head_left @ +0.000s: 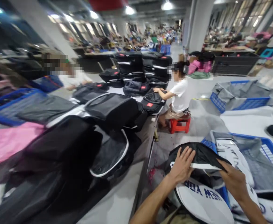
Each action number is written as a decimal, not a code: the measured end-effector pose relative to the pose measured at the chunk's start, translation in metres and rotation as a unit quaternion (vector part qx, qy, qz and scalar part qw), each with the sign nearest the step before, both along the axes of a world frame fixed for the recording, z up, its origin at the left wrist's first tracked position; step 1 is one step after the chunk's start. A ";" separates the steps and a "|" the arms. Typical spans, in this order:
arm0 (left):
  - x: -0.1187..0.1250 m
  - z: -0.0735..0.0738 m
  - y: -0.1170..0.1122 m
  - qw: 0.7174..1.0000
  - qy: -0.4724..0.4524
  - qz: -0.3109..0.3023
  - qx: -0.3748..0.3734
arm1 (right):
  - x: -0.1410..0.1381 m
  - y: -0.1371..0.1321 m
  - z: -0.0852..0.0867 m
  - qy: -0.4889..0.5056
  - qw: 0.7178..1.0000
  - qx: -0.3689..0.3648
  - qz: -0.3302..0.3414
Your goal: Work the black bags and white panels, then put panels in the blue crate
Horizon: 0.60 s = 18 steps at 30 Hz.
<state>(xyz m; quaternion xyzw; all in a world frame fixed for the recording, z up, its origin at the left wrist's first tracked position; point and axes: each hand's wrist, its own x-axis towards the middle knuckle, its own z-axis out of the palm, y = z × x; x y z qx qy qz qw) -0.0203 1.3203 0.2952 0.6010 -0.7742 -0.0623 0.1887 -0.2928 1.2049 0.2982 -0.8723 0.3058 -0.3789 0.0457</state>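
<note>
In front of me, at the lower right, is a black and white bag (201,199) with dark "NEW YORK" lettering that appears upside down from here. Its opening shows a black lining and a white edge strip. My left hand (183,163) grips the left side of this opening, fingers lying over the black fabric and the thumb hidden. On the opposite side my right hand (234,179) is closed around the rim, its fingertips partly tucked out of sight. Just beyond and to the right, white lettered bag pieces (234,152) lie over a blue crate (269,146).
Black bags (113,109) cover the long table at left, with taller stacks (130,65) behind. A co-worker (180,90) sits on a red stool (180,124); another person (71,74) works across the table. Pink fabric (15,137) lies left. Another blue crate (250,102) stands right.
</note>
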 end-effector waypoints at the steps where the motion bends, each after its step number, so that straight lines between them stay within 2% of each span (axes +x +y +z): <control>1: 0.001 -0.005 -0.011 0.999 0.009 -0.013 -0.041 | 0.001 -0.009 -0.005 -0.013 0.999 0.044 0.014; 3: 0.005 -0.013 -0.030 0.994 0.046 -0.013 -0.096 | 0.008 -0.026 -0.013 -0.044 0.990 0.123 0.047; 5: 0.009 -0.019 -0.047 0.989 0.066 0.013 -0.133 | 0.023 -0.043 -0.017 -0.059 0.981 0.177 0.052; 9: 0.021 -0.018 -0.075 0.978 0.025 0.074 -0.193 | 0.058 -0.075 -0.028 -0.047 0.989 0.134 0.039; 10: 0.026 -0.015 -0.081 0.977 0.026 0.080 -0.195 | 0.066 -0.082 -0.035 -0.050 0.987 0.146 0.045; 11: 0.032 -0.013 -0.086 0.978 0.041 0.081 -0.187 | 0.073 -0.089 -0.043 -0.052 0.979 0.188 0.065; 13: 0.049 -0.008 -0.098 0.983 0.116 0.093 -0.108 | 0.088 -0.105 -0.063 -0.069 0.947 0.302 0.079; 14: 0.058 -0.006 -0.105 0.978 0.169 0.118 -0.033 | 0.098 -0.114 -0.072 -0.036 0.916 0.389 0.091; 15: 0.068 -0.005 -0.112 0.960 0.230 0.154 0.051 | 0.109 -0.125 -0.081 0.011 0.878 0.469 0.093; 16: 0.077 -0.006 -0.119 0.928 0.292 0.193 0.130 | 0.123 -0.136 -0.089 0.048 0.837 0.536 0.104; 18: 0.092 -0.012 -0.133 0.836 0.413 0.262 0.247 | 0.154 -0.157 -0.104 0.090 0.768 0.623 0.118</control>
